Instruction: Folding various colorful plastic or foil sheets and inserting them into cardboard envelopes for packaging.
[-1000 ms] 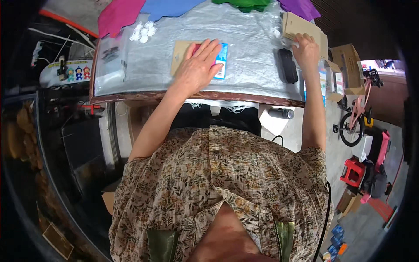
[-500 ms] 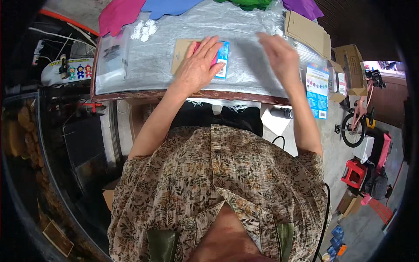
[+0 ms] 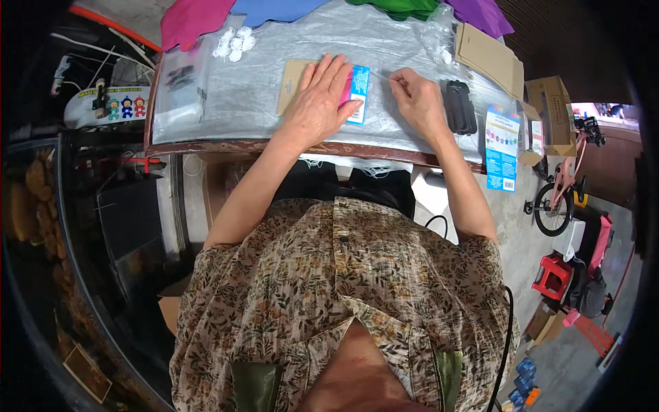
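My left hand (image 3: 322, 103) lies flat, fingers stretched out, over a folded pink piece (image 3: 347, 90). Under it are a brown cardboard sheet (image 3: 292, 82) on the left and a blue printed card (image 3: 360, 82) on the right. The palm hides much of all three. To the right, my right hand (image 3: 419, 103) is over the silver table cover with its fingers curled into a pinch. Whatever those fingers hold, if anything, is too small to make out. Just beside it lies a black bundle of slim pieces (image 3: 460, 108).
Pink (image 3: 195, 22), blue (image 3: 274, 9), green (image 3: 398, 7) and purple (image 3: 484, 15) sheets line the far edge. White string loops (image 3: 235, 44) sit at the far left, clear bags (image 3: 180, 103) below them. Cardboard sheets (image 3: 489, 55) and another printed card (image 3: 502, 147) are at right.
My right hand has moved left and slightly nearer, fingers now curled; the black bundle has come into sight beside it. My left hand stays flat on the pink piece.
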Demonstrator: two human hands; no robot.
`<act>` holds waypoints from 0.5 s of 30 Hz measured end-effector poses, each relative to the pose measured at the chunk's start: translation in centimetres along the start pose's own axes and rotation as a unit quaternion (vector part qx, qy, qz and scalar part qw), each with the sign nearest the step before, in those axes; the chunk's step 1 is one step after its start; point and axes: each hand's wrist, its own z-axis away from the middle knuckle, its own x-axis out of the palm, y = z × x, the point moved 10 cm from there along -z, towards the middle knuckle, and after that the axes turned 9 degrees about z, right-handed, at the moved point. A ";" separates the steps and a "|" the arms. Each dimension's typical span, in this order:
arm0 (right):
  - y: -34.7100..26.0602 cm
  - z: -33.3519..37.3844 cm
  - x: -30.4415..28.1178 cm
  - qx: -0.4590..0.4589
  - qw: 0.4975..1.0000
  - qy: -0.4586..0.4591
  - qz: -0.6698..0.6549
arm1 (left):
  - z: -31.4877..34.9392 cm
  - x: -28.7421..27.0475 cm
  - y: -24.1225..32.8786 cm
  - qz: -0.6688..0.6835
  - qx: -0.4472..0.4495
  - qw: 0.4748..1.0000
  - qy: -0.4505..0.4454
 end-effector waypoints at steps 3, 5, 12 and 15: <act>0.1 0.0 0.2 0.005 1.000 -0.008 -0.005 | 0.0 0.0 0.0 -0.001 -0.001 1.000 -0.001; -0.2 -0.1 0.1 -0.003 1.000 -0.005 0.004 | 0.0 0.0 0.0 -0.009 0.001 1.000 -0.006; 1.0 -0.1 -0.3 0.011 1.000 -0.017 -0.013 | -0.2 -0.2 0.1 -0.008 0.004 1.000 -0.004; 1.4 -0.2 0.5 0.020 0.998 -0.030 -0.043 | 0.0 -0.2 0.1 -0.011 0.007 1.000 -0.002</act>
